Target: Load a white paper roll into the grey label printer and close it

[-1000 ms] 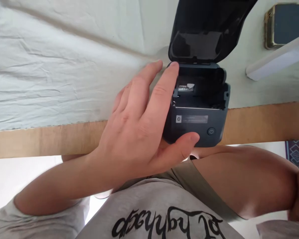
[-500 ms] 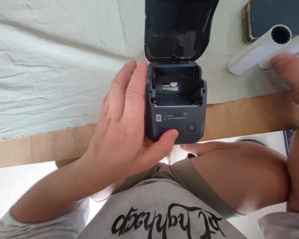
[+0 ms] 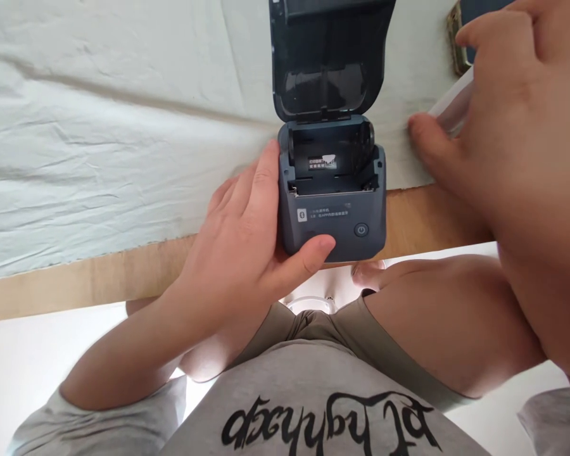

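The left hand is lying spread against the dark device at its two o'clock, thumb over the front edge. The right hand, nearer the white roll, is partly covering it (grip impossible to tell). The roll is slanting from eight toward two. The device's lid is standing open at twelve.

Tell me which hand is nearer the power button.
Left. The left hand lies along the left side of the device, thumb tip near the power button; the right hand is farther off, to the right, by a white roll.
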